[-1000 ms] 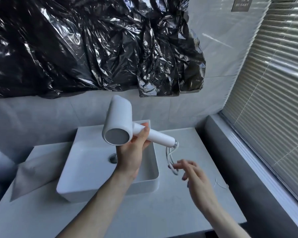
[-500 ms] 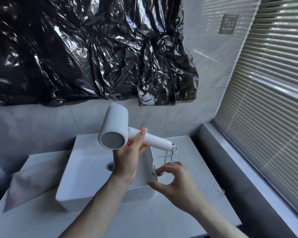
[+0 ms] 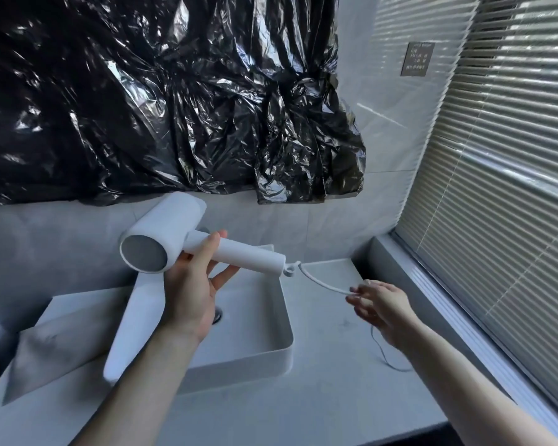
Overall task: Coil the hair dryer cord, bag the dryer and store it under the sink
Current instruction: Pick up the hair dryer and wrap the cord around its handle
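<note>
The left hand (image 3: 190, 294) was closed around the handle of the white hair dryer (image 3: 187, 243) and held it in the air above the white sink (image 3: 271, 346), with the barrel pointing up and to the left and the handle end pointing to the right. From this end the white cord (image 3: 322, 283) went out in a soft curve to the right hand (image 3: 380, 307), which held it between the thumb and the fingertips above the grey surface (image 3: 329, 397); the other fingers were loosely open. A thinner dark line lay on the surface below this hand, and I could not tell if it was more of the cord. The dryer looked like hard, smooth plastic, probably light enough for one hand but a little slippery, so the handle close to the barrel seemed the best place to hold it. The cord looked soft and flexible, stiffer only near the small loop at the handle, so it should bend into coils easily if it is not pulled hard at this joint. No coil was made yet. A black plastic sheet (image 3: 149, 98) hung on the wall behind.
</note>
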`<action>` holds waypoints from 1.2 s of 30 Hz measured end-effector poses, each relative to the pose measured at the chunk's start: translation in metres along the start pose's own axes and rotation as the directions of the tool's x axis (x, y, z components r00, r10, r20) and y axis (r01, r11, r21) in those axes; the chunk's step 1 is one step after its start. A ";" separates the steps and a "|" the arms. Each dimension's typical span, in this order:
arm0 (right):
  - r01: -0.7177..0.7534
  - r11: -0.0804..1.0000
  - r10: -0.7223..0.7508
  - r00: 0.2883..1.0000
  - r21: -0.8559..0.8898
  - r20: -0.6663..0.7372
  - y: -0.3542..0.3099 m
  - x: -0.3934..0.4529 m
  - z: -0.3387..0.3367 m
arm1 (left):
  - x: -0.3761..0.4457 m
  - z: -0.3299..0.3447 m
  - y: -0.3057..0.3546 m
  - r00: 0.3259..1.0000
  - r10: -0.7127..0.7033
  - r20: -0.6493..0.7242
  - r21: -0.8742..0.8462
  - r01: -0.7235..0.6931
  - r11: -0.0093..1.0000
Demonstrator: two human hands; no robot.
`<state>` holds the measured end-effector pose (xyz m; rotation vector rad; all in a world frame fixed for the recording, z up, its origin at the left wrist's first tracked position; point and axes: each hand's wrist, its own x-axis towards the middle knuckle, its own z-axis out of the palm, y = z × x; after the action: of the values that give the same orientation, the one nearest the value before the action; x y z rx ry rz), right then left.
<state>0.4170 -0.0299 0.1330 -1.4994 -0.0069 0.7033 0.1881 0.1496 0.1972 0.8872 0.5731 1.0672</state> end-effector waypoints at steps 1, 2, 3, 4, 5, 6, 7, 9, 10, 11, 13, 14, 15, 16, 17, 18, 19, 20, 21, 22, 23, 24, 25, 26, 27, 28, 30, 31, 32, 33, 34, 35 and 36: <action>-0.033 0.997 0.036 0.999 -0.073 0.034 0.007 -0.002 0.004 | -0.003 0.003 0.003 1.000 0.012 0.013 -0.007 -0.012 1.000; -0.034 0.986 0.045 0.997 -0.163 0.064 0.011 -0.009 0.008 | -0.005 0.006 0.005 0.999 0.023 0.025 -0.014 -0.022 1.000; 0.000 0.965 0.026 0.995 -0.261 0.099 0.015 -0.015 0.013 | -0.007 0.008 0.007 0.999 0.030 0.039 -0.019 -0.029 0.999; 0.065 0.925 -0.013 0.990 -0.373 0.140 0.016 -0.024 0.018 | -0.010 0.011 0.010 0.998 0.035 0.052 -0.027 -0.034 0.999; 0.156 0.870 -0.070 0.978 -0.468 0.196 0.016 -0.031 0.024 | -0.011 0.015 0.012 0.997 0.038 0.062 -0.037 -0.036 0.999; 0.251 0.806 -0.123 0.957 -0.537 0.262 0.015 -0.040 0.031 | -0.013 0.019 0.014 0.997 0.035 0.070 -0.057 -0.031 0.998; 0.346 0.740 -0.176 0.927 -0.577 0.330 0.014 -0.047 0.037 | -0.014 0.023 0.016 0.997 0.033 0.074 -0.075 -0.027 0.997; 0.499 0.590 -0.263 0.862 -0.634 0.434 0.012 -0.055 0.047 | -0.016 0.031 0.018 0.997 0.036 0.073 -0.102 -0.029 0.994; 0.547 0.492 -0.278 0.836 -0.677 0.474 0.010 -0.057 0.050 | -0.016 0.034 0.019 0.997 0.043 0.071 -0.114 -0.034 0.993; 0.571 0.380 -0.272 0.821 -0.728 0.502 0.011 -0.058 0.051 | -0.016 0.037 0.020 0.996 0.050 0.069 -0.123 -0.042 0.992; 0.590 0.171 -0.246 0.801 -0.789 0.546 0.015 -0.061 0.050 | -0.015 0.039 0.020 0.995 0.076 0.069 -0.134 -0.066 0.989; 0.605 0.129 -0.243 0.788 -0.786 0.566 0.017 -0.066 0.049 | -0.015 0.040 0.019 0.994 0.087 0.068 -0.131 -0.077 0.988; 0.634 0.117 -0.246 0.764 -0.764 0.597 0.018 -0.072 0.047 | -0.016 0.039 0.019 0.993 0.094 0.065 -0.119 -0.086 0.989; 0.678 0.107 -0.250 0.726 -0.727 0.641 0.018 -0.080 0.046 | -0.016 0.038 0.017 0.993 0.098 0.058 -0.102 -0.092 0.991; 0.724 0.098 -0.245 0.683 -0.683 0.688 0.018 -0.088 0.045 | -0.016 0.037 0.013 0.994 0.099 0.049 -0.082 -0.094 0.992; 0.760 0.089 -0.225 0.645 -0.644 0.730 0.016 -0.096 0.045 | -0.016 0.035 0.009 0.994 0.099 0.041 -0.068 -0.096 0.993; 0.791 0.089 -0.198 0.610 -0.606 0.767 0.014 -0.106 0.046 | -0.017 0.033 0.006 0.995 0.096 0.032 -0.057 -0.094 0.994; 0.814 0.103 -0.159 0.581 -0.572 0.798 0.011 -0.114 0.046 | -0.018 0.030 0.001 0.996 0.092 0.024 -0.045 -0.090 0.995; 0.835 0.111 -0.132 0.549 -0.539 0.825 0.008 -0.122 0.046 | -0.019 0.028 -0.003 0.996 0.086 0.023 -0.027 -0.085 0.996; 0.854 0.112 -0.125 0.519 -0.508 0.845 0.003 -0.129 0.046 | -0.020 0.025 -0.007 0.997 0.074 0.029 -0.008 -0.074 0.997; 0.869 0.112 -0.126 0.494 -0.482 0.860 -0.002 -0.136 0.046 | -0.022 0.023 -0.011 0.997 0.058 0.047 0.008 -0.059 0.998; 0.881 0.131 -0.138 0.471 -0.455 0.871 -0.008 -0.141 0.046 | -0.025 0.021 -0.015 0.997 0.039 0.069 0.021 -0.040 0.999; 0.890 0.171 -0.158 0.447 -0.422 0.880 -0.015 -0.144 0.047 | -0.028 0.018 -0.019 0.996 0.017 0.091 0.039 -0.020 0.999; 0.894 0.224 -0.178 0.428 -0.388 0.886 -0.021 -0.145 0.047 | -0.032 0.016 -0.023 0.993 -0.013 0.114 0.050 0.007 0.999; 0.892 0.276 -0.199 0.418 -0.358 0.886 -0.026 -0.144 0.048 | -0.036 0.013 -0.027 0.990 -0.047 0.134 0.064 0.038 0.997; 0.886 0.314 -0.221 0.417 -0.341 0.881 -0.031 -0.142 0.048 | -0.040 0.010 -0.030 0.985 -0.080 0.156 0.085 0.067 0.994; 0.880 0.331 -0.263 0.433 -0.341 0.863 -0.040 -0.136 0.051 | -0.046 0.004 -0.036 0.975 -0.115 0.193 0.156 0.085 0.984; 0.877 0.335 -0.281 0.442 -0.345 0.851 -0.045 -0.133 0.052 | -0.048 0.002 -0.038 0.971 -0.121 0.206 0.186 0.082 0.979; 0.874 0.342 -0.305 0.451 -0.345 0.839 -0.050 -0.129 0.052 | -0.050 -0.001 -0.038 0.968 -0.125 0.217 0.199 0.082 0.977; 0.871 0.352 -0.328 0.458 -0.342 0.826 -0.054 -0.126 0.052 | -0.052 -0.003 -0.038 0.964 -0.124 0.237 0.208 0.075 0.975; 0.872 0.354 -0.356 0.460 -0.338 0.814 -0.058 -0.122 0.053 | -0.054 -0.004 -0.038 0.957 -0.117 0.267 0.219 0.058 0.974; 0.877 0.342 -0.386 0.457 -0.336 0.801 -0.060 -0.118 0.053 | -0.055 -0.006 -0.038 0.950 -0.104 0.295 0.240 0.032 0.970; 0.880 0.329 -0.413 0.459 -0.341 0.786 -0.061 -0.114 0.055 | -0.055 -0.009 -0.038 0.945 -0.088 0.315 0.258 0.004 0.966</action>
<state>0.3276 -0.0244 0.2412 -1.7248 -1.5562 0.3734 0.1789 0.0938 0.1597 1.2416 0.4563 0.7910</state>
